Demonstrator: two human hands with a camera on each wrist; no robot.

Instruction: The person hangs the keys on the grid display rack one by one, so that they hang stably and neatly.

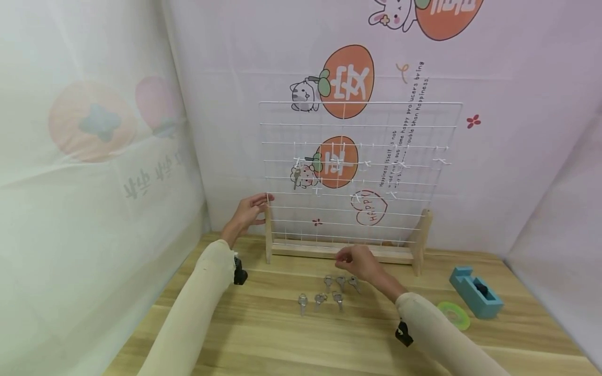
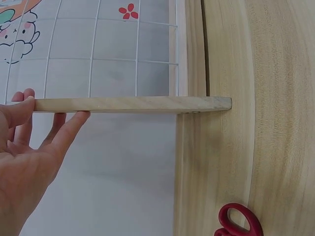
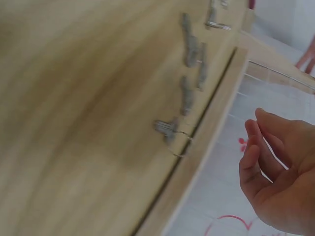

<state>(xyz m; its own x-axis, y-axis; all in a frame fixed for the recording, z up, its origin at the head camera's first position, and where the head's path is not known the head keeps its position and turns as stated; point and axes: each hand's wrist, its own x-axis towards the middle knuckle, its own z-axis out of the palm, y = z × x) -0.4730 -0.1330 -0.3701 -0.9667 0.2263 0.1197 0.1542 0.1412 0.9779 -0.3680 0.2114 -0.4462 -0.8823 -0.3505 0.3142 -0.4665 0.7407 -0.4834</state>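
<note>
Landmark is the wire grid rack [image 1: 357,172] standing at the back of the wooden table [image 1: 263,334]; going left to right from there

My left hand [image 1: 249,211] is at the rack's left edge, fingers and thumb pinching the top of its left wooden post [image 1: 268,235]. Left wrist view shows fingers [image 2: 69,129] laid along that post, thumb on the other side, so it grips and steadies the rack

One key [image 1: 296,175] already hangs on a hook in the rack's left-middle part. Other white hooks [image 1: 439,159] across the rack look bare

In front of the rack's base lie six loose keys [image 1: 326,292] in two rows, flat on the table

My right hand [image 1: 359,261] hovers just in front of the rack's base, right above the back row of keys, fingers loosely curled, tips close together. I can't see a key between them; right wrist view is blurred, palm looks empty there, so I cannot tell for sure

Right of the rack: green tape roll [image 1: 453,315] and blue tape dispenser [image 1: 475,291], untouched

My judgement: early stage, one key hung, six left on the table
</note>
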